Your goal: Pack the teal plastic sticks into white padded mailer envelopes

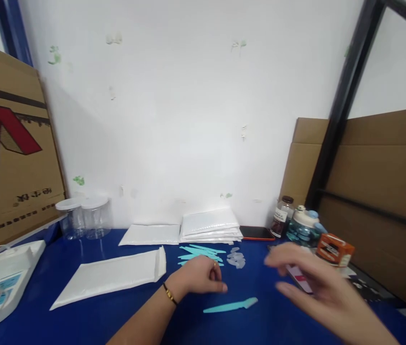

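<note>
My left hand (200,277) rests at the near edge of a heap of teal eyebrow razors (197,250). Its fingers are loosely curled, the thumb stands apart, and nothing shows between them; some fingertips are hidden. A bracelet circles that wrist. On the right, my right hand (312,280) is raised and smeared by motion, thumb and fingers apart, with nothing visible in it. One teal eyebrow razor (226,306) lies between the hands, a clear cap (250,302) over its head. Beyond it sits a small pile of clear caps (237,258).
Padded white envelopes (210,225) are stacked by the wall; another envelope (116,275) lies at left. A phone (256,233), dark-capped jar (282,215), water bottle (303,225) and orange box (334,249) stand right. Clear jars (95,218) and a power strip (19,282) are left.
</note>
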A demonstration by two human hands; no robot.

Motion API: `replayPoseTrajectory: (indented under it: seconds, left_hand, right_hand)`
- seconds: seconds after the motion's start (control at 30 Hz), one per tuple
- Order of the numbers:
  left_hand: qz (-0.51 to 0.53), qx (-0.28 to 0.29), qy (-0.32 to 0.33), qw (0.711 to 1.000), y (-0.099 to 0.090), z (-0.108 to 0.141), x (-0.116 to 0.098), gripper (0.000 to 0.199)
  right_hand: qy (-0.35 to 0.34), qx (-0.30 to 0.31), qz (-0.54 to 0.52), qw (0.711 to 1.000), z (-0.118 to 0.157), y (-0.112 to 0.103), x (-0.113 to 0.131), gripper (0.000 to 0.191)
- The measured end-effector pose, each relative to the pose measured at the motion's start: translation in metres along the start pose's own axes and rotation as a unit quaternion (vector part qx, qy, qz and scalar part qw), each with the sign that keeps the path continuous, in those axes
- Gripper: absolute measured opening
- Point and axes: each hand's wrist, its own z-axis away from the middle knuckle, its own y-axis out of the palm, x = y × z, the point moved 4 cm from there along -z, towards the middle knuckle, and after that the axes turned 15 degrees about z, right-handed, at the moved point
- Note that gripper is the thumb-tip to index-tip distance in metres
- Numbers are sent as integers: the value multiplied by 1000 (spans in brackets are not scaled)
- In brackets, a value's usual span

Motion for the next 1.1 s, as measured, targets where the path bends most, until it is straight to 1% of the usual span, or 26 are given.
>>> replayPoseTrajectory:
  seconds: [0.03, 0.07, 0.1, 0.13, 0.17, 0.2, 0.23, 0.3, 0.37, 0.47, 0.53, 0.63, 0.7, 0.77, 0.83, 0.9, 0.93, 1.0, 1.03, 1.07, 1.1]
  left_hand:
    - [-5, 27, 5, 1000, 7, 2, -5, 41]
    - [-19, 37, 14, 999, 13, 3, -10, 43]
    - [-38, 33, 22, 999, 19, 4, -14, 43]
    - [-56, 23, 27, 998, 23, 4, -17, 39]
    - [-73, 13, 28, 997, 27, 3, -19, 33]
    - [-88, 4, 25, 996, 30, 3, -20, 25]
    - [-99, 0, 18, 995, 31, 2, -20, 18]
    - [-116, -5, 3, 993, 29, 0, -18, 9]
    - [-126, -10, -17, 992, 21, -1, -14, 8]
    - [-122, -8, -65, 990, 6, -3, -4, 10]
    - [-116, -7, -89, 989, -2, -4, 4, 12]
    - [-111, -2, -98, 989, -11, -4, 14, 10]
    - [-101, 8, -102, 990, -16, -4, 23, 9]
    - [-83, 16, -107, 991, -20, -3, 31, 9]
    - [-62, 16, -111, 992, -24, -3, 39, 9]
    - [-53, -5, -100, 994, -28, -3, 43, 15]
    - [-53, -21, -87, 995, -30, -3, 44, 19]
    - [-50, -40, -57, 996, -31, -4, 42, 28]
    - [-47, -38, -47, 997, -30, -4, 41, 31]
    - [-43, -31, -42, 998, -29, -5, 40, 33]
    - [-42, -25, -42, 998, -27, -5, 40, 33]
  right_hand:
    - [17, 67, 13, 998, -7, 15, -9, 27]
    - [34, 145, 27, 988, -12, 34, -18, 29]
    - [55, 228, 41, 971, -13, 54, -28, 31]
    - [58, 283, 55, 956, -12, 72, -36, 33]
    - [58, 323, 65, 943, -11, 88, -42, 35]
    - [56, 342, 73, 935, -10, 101, -47, 36]
    - [55, 350, 71, 933, -9, 111, -51, 32]
    - [53, 371, 58, 925, -11, 126, -54, 22]
    - [60, 410, 41, 909, -18, 136, -54, 18]
    - [64, 483, -13, 873, -33, 149, -53, 18]
    - [57, 505, -52, 860, -43, 158, -53, 18]
    - [55, 514, -87, 852, -50, 165, -61, 18]
    - [71, 518, -104, 846, -47, 164, -71, 20]
    - [99, 501, -118, 852, -43, 158, -83, 25]
    - [125, 467, -134, 865, -39, 149, -93, 30]
    - [140, 413, -143, 888, -38, 142, -100, 32]
    - [143, 373, -140, 906, -39, 139, -102, 29]
    - [144, 269, -106, 946, -43, 135, -106, 21]
    - [139, 221, -77, 962, -45, 134, -106, 18]
    - [132, 185, -47, 973, -46, 135, -106, 15]
    - [121, 165, -21, 979, -47, 137, -105, 13]
